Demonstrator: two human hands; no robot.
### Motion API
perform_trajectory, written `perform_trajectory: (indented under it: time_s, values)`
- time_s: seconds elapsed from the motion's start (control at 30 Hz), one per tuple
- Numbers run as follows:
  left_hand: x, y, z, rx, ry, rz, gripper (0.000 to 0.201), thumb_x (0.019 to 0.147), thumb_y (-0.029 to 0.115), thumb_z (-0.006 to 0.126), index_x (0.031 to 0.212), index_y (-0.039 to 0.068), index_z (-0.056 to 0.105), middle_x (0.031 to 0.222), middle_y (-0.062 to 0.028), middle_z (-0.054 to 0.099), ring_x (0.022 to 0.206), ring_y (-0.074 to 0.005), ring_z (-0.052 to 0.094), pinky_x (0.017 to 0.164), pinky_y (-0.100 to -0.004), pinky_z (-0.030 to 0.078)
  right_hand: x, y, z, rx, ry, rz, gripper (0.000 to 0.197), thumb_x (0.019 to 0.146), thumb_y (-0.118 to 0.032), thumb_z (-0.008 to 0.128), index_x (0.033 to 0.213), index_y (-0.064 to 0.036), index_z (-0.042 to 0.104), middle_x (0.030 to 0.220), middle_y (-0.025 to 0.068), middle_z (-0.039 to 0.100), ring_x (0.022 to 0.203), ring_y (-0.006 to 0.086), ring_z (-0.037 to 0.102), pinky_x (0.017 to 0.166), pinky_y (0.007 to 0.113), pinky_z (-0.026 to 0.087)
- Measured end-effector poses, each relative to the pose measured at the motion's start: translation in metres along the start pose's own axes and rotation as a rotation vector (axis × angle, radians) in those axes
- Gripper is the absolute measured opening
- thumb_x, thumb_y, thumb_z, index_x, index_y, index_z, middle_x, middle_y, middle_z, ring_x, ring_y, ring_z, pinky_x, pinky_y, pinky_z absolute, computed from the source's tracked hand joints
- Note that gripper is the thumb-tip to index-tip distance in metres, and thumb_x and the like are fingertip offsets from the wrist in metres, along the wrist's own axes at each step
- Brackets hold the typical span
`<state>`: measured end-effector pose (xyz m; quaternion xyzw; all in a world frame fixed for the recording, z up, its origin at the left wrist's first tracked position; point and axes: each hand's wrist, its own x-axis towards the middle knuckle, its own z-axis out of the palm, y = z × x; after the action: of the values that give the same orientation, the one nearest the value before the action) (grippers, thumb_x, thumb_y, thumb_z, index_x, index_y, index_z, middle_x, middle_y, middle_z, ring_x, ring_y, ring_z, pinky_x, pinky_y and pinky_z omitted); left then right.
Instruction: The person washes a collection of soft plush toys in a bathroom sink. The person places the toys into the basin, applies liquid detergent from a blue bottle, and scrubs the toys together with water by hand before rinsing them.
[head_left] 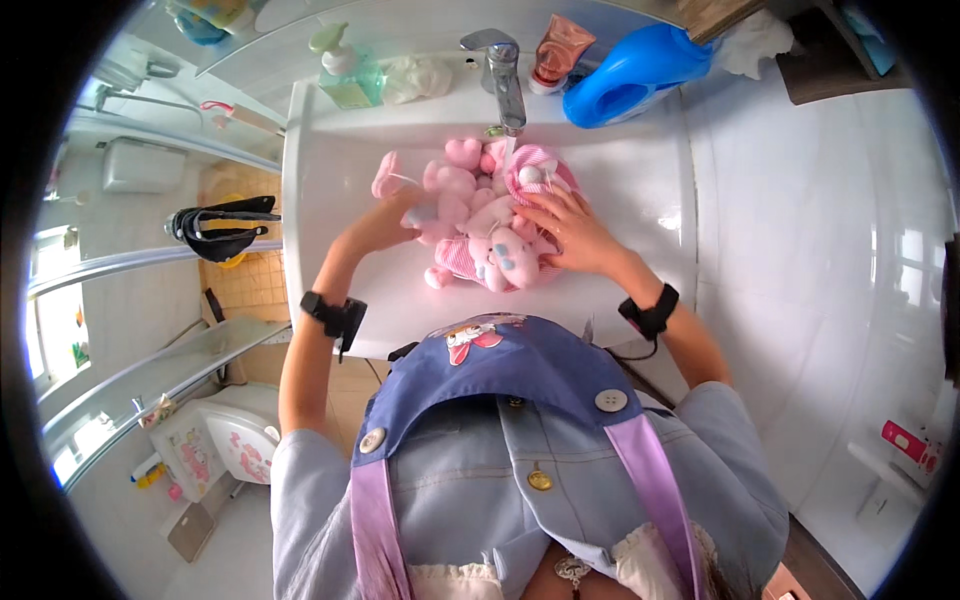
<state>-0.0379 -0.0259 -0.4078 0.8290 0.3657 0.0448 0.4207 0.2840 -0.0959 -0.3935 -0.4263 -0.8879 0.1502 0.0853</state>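
Observation:
Pink plush toys (455, 190) lie bunched together in the white sink (335, 170), with blue-grey and striped parts showing. A plush head with small blue patches (510, 257) faces up at the near side. Striped pink fabric (540, 160) shows under the tap (505, 90), where a thin stream of water seems to fall. My left hand (385, 222) grips the left side of the plush toys, its fingertips partly hidden against them. My right hand (578, 235) rests on the right side of the pile, fingers spread across the plush and striped fabric.
Behind the basin stand a green pump bottle (350, 80), a crumpled clear bag (412, 78), a pink tube (560, 55) and a blue detergent bottle (635, 75). Glass panels and rails (160, 265) are at the left, a white tiled wall (800, 220) at the right.

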Motion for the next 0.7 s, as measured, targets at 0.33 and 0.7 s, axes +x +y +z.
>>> perform_trajectory:
  time_s: [0.33,0.7]
  values:
    - [0.045,0.015,0.128,0.354,0.023,-0.277,0.108,0.055,0.038,0.076,0.135,-0.002,0.017,0.135,-0.0316,0.018,0.125,-0.0497,0.016,0.100,-0.0591,0.017,0.032,-0.015,0.089,-0.325,-0.138,0.094,0.088,0.070,-0.037,0.062,0.141,-0.0122,0.015,0.143,0.0227,0.007,0.130,0.0462,0.011,0.090,0.065,0.027]
    - [0.050,-0.022,0.102,0.185,0.056,-0.163,0.083,0.062,0.018,0.072,0.132,0.007,0.029,0.127,-0.0198,0.040,0.111,-0.0407,0.042,0.089,-0.0451,0.039,0.051,0.010,0.052,0.030,-0.234,0.008,0.081,0.069,-0.029,0.066,0.136,-0.0110,0.025,0.136,0.0217,0.026,0.126,0.0441,0.022,0.094,0.054,0.034]
